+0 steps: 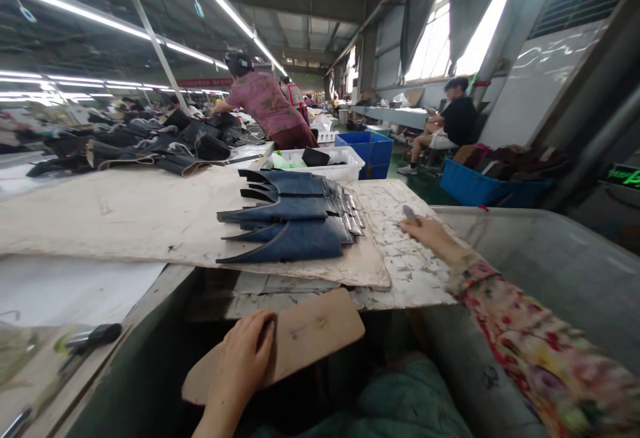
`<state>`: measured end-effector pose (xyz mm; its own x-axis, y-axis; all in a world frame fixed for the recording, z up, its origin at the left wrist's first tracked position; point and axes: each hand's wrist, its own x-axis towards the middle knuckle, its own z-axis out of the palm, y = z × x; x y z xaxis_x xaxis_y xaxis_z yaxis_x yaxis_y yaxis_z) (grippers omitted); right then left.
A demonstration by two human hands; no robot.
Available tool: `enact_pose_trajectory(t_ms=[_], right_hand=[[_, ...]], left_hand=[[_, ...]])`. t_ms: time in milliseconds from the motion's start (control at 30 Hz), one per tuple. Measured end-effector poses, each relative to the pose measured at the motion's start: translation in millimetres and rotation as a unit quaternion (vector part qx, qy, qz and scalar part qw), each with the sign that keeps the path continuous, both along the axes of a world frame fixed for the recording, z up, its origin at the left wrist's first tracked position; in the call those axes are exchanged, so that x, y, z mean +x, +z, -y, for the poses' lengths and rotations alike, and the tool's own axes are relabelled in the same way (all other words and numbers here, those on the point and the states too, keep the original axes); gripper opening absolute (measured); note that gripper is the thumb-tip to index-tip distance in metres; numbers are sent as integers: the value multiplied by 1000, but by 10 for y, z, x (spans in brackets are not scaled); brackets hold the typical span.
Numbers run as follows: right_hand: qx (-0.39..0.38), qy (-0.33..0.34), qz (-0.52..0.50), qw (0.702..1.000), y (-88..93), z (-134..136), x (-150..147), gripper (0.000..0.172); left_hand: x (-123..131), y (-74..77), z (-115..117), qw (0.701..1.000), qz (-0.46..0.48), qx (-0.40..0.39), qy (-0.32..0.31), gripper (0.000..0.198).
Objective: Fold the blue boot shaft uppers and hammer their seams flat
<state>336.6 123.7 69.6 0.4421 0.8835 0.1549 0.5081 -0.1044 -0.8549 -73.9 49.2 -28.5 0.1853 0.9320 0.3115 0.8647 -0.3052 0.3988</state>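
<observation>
A worn desk with a whitish, cracked and flaking top point(405, 278) carries a broad cream sheet with rough edges point(125, 215). Dark blue, curved, pointed pieces point(300, 210) lie stacked in rows on the sheet; a jumbled black heap point(207, 145) lies toward the far left.

One tan board point(320, 325) and two blue bins point(376, 158) show.
</observation>
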Motion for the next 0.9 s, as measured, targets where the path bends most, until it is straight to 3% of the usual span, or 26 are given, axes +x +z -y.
enact_pose_trajectory(t_ms=[100, 200, 333, 433, 533, 633, 767, 900], right_hand=[[-61, 54, -104, 991, -379, -505, -628, 16], [-108, 88, -195, 971, -635, -953, -1127, 20], [-133, 92, -286, 944, -802, -1416, -1568, 29], [-117, 75, -331, 933, -811, -1651, -1778, 32], [-81, 54, -360, 928, -658, -1815, -1893, 31], [-10, 38, -373, 927, -307, -1927, -1842, 23], [119, 37, -372, 920, 246, -1942, -1503, 12], [165, 52, -364, 915, 552, -1752, -1103, 5]], left_hand=[[13, 32, 24, 1000, -12, -4, 12, 28], [13, 35, 37, 1000, -19, -12, 22, 28], [-6, -4, 43, 999, -20, -20, 23, 27], [-21, -28, 44, 999, -17, -19, 20, 26], [-27, -20, 49, 1000, -19, -14, 19, 25], [-18, 8, 59, 1000, -18, -8, 20, 25], [6, 30, 69, 1000, -12, -5, 17, 25], [29, 49, 70, 999, -10, -25, 24, 25]])
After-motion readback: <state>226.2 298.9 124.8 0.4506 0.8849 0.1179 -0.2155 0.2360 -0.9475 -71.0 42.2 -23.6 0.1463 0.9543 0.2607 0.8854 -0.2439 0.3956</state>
